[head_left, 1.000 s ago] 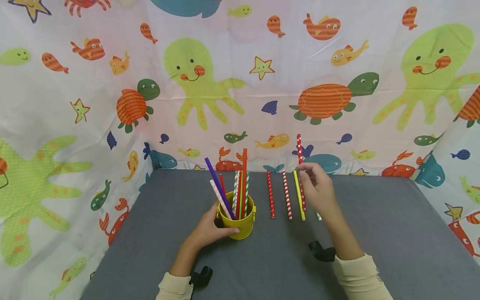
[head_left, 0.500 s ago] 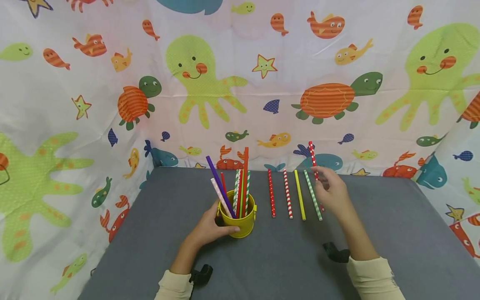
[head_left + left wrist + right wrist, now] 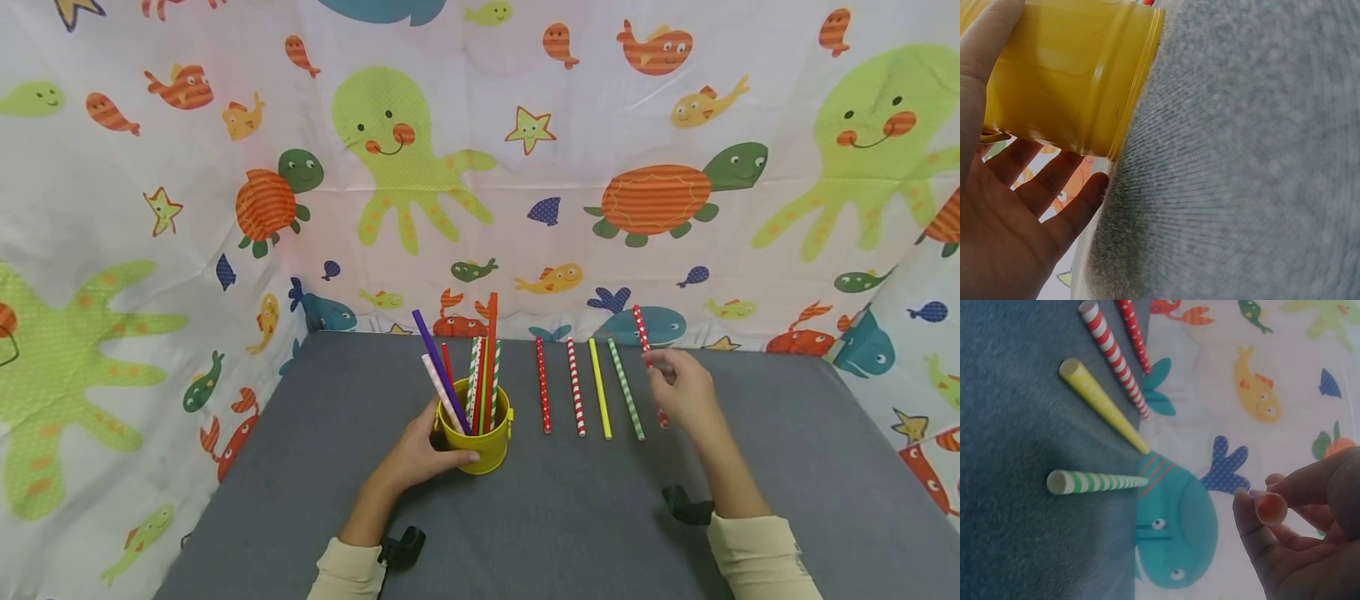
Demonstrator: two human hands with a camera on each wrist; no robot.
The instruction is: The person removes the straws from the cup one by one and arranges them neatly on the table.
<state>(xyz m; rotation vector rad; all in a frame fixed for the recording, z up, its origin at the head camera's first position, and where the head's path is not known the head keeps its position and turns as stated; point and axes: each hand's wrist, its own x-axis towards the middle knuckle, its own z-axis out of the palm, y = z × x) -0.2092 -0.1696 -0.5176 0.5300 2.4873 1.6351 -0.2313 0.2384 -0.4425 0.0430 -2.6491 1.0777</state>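
My left hand holds a small yellow bucket at its side, thumb across the wall and fingers around the far side. Several paper straws stand in the bucket, among them a purple straw, an orange-red straw and a pale pink straw. My right hand pinches a red straw with white dots between thumb and fingertips. The straw is nearly upright, tilted slightly, its lower end showing below the fingers. Left of it lies a green-and-white striped straw.
Further left in the same row lie a yellow straw, a red-and-white striped straw and a red dotted straw. A grey cloth covers the table. Behind it hangs a curtain printed with sea animals.
My right hand has moved right with the red dotted straw, past the green striped straw, and the straw's top has come lower. The left hand stays on the bucket.
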